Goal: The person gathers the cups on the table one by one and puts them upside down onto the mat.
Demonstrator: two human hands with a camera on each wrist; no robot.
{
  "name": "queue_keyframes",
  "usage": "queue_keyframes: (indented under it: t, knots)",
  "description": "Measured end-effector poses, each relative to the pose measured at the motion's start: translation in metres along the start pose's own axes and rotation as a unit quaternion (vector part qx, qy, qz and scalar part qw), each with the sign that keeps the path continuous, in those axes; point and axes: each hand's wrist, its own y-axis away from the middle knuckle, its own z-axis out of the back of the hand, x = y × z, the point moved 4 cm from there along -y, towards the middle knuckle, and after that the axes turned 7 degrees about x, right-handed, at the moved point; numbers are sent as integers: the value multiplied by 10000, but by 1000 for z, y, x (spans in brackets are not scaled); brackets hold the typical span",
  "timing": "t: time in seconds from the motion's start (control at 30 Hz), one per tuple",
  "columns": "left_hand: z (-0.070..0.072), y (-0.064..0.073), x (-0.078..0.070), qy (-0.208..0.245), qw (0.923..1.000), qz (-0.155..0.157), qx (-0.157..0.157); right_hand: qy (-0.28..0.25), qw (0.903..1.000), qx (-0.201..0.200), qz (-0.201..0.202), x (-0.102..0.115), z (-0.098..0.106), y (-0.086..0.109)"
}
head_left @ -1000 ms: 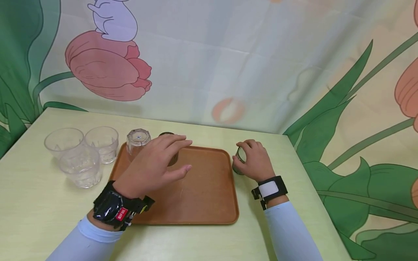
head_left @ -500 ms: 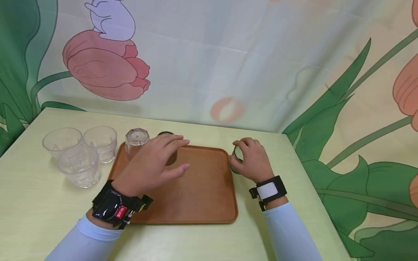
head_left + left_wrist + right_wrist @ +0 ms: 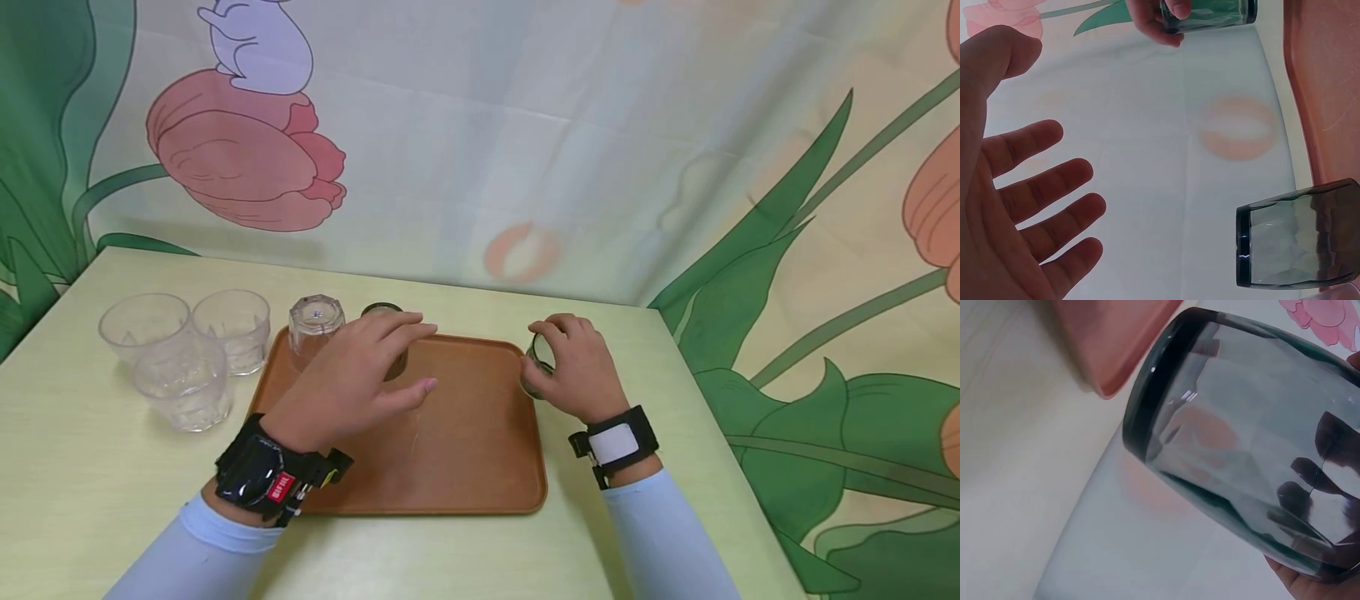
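Note:
My right hand (image 3: 577, 367) grips a green-tinted drinking glass (image 3: 542, 354) from above, fingers and thumb around its rim. That glass stands upright in the hand by the tray's far right corner, its thick base (image 3: 1159, 381) pointing down in the right wrist view. My left hand (image 3: 348, 375) hovers over the left part of the brown tray (image 3: 465, 433), fingers spread and holding nothing. Just beyond its fingers is a second dark-tinted glass (image 3: 1285, 244), thick base up, partly hidden by the hand in the head view. An upturned clear faceted glass (image 3: 317, 321) sits at the tray's far left corner.
A cluster of three clear tumblers (image 3: 183, 383) stands upright on the pale table (image 3: 60, 467) left of the tray. A printed cloth backdrop (image 3: 420, 150) hangs behind the table's far edge and along the right side.
The right hand has moved slightly left with its glass, which now overlaps the tray's right edge in the head view. The left hand stays almost still.

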Motion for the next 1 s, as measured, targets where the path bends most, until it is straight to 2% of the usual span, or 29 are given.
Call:
queue_keyframes:
  t: [0.7,1.0]
  knots:
    - [-7,0,5,20,9999,77,141,-127,9987,-250,427,38,21,-6]
    - [-10,0,5,127,9993,172,312,-127,9981,-289,538,50,31,-7]
